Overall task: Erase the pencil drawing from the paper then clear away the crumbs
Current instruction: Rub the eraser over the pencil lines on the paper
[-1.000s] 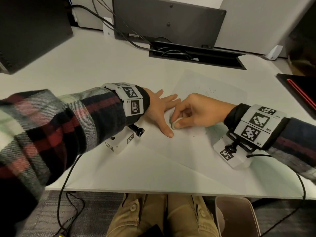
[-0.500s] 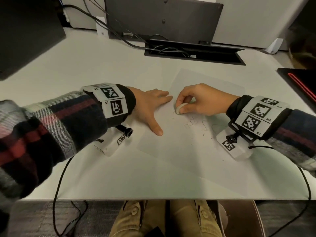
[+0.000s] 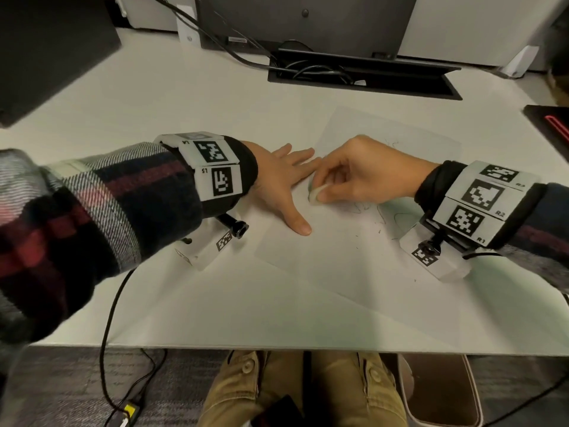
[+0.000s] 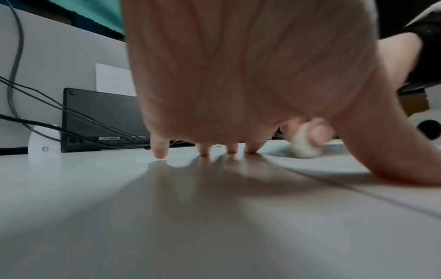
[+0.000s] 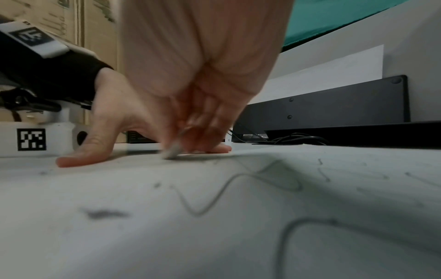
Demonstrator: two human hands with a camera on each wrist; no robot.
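Note:
A white sheet of paper [image 3: 345, 260] lies on the desk with faint pencil lines [image 3: 366, 208] and dark eraser crumbs [image 3: 377, 231] near its middle. My right hand [image 3: 320, 192] pinches a small white eraser [image 3: 315, 193] and presses it on the paper's left part. In the right wrist view the eraser [image 5: 173, 150] is blurred against the sheet, with pencil curves [image 5: 214, 196] and crumbs [image 5: 105, 214] in front. My left hand [image 3: 292, 192] lies flat with spread fingers, its thumb and fingertips on the paper's left edge. The left wrist view shows the fingertips [image 4: 205, 151] pressed down and the eraser [image 4: 305, 148] beyond.
A black cable tray [image 3: 363, 77] with wires runs along the desk's back, under a dark monitor [image 3: 308, 16]. A dark panel [image 3: 46, 50] stands at the far left, a black device with a red line [image 3: 554, 124] at the right edge. Cables hang below the desk's front edge.
My right hand with the eraser moved away from me along the sheet, then back toward me, rubbing. My left hand stayed flat on the paper's left edge. More pencil lines and crumbs show.

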